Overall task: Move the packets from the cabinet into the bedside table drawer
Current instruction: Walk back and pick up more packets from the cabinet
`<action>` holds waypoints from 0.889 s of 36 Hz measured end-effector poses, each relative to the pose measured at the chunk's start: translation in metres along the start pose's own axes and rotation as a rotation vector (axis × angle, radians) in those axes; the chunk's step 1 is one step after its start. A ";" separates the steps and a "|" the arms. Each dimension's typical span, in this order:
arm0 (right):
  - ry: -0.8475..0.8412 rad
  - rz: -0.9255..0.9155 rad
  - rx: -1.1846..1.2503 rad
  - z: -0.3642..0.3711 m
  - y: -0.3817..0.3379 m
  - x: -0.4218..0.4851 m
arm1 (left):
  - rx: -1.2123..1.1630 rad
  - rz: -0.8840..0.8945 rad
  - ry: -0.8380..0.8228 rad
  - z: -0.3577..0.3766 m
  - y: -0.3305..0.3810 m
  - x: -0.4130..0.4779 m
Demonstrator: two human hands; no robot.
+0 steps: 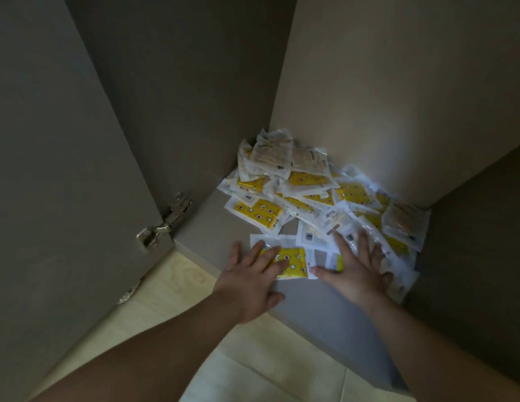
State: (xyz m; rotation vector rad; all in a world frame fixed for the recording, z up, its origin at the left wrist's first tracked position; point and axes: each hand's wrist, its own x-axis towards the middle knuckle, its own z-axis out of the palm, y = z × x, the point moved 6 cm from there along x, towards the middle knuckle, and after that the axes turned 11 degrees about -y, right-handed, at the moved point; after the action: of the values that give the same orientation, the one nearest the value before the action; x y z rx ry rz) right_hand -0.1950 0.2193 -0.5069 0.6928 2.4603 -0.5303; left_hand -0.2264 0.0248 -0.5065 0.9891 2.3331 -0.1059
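two bare forearms [165, 343] were seen reaching in from the near edge, each ending in a flattened hand. the left hand [248, 281] was laid with its fingers [263, 250] straight and slightly spread over a yellow star-printed packet [292, 261]; nothing was gripped. the right hand [358, 271] was splayed wide, its fingers [344, 245] pressed flat on white-backed wrappers and its thumb stretched toward the left fingertips; nothing was curled round.

the packets [305, 187] were heaped just beyond both sets of fingertips, stacked highest in the far corner and spilled under and past the right little finger. most were seen as clear wrappers with yellow inserts. a few beige ones were noted at the top of the heap and beyond the right little finger.

the heap was carried by the cabinet floor [212, 227], of which a bare grey strip was visible outside the left little finger and beneath both wrists. a pale back wall [383, 97] was seen behind the heap. well outside the left fingers an open door [64, 169] was held by a metal hinge [165, 221]. pale tiled floor [253, 358] was seen between the forearms.
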 end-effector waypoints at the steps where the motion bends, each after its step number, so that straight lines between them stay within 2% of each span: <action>1: 0.006 -0.014 -0.018 0.005 0.000 -0.005 | -0.008 0.002 0.038 0.002 0.001 -0.002; 7: 0.013 -0.025 -0.142 0.039 -0.002 -0.042 | 0.046 0.006 0.311 0.018 -0.005 -0.024; 10: 0.006 -0.073 -0.218 0.057 -0.008 -0.059 | 0.090 0.064 0.412 0.025 -0.004 -0.031; 14: 0.084 -0.203 -0.299 0.073 -0.017 -0.087 | 0.053 0.049 0.455 0.026 -0.007 -0.035; 17: 0.135 -0.226 -0.314 0.071 -0.012 -0.092 | 0.083 0.040 0.495 0.024 -0.008 -0.040; 21: 0.154 -0.147 -0.218 0.055 0.005 -0.088 | 0.103 -0.029 0.429 0.022 -0.010 -0.042; 23: -0.019 -0.102 -0.154 0.060 0.013 -0.085 | 0.150 -0.057 0.359 0.023 -0.010 -0.043; 24: -0.044 -0.103 -0.157 0.062 0.014 -0.086 | 0.164 -0.073 0.314 0.024 -0.011 -0.043; 28: 0.049 -0.155 -0.184 0.066 0.008 -0.095 | 0.114 -0.118 0.255 0.022 -0.010 -0.042; 32: 0.268 -0.215 -0.220 0.072 0.005 -0.100 | 0.028 -0.143 0.159 0.021 -0.010 -0.038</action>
State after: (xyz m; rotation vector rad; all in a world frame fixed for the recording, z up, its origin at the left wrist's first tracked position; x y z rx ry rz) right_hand -0.0925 0.1515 -0.5066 0.4361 2.8100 -0.2489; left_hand -0.2024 -0.0123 -0.5045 0.8717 2.5534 -0.1205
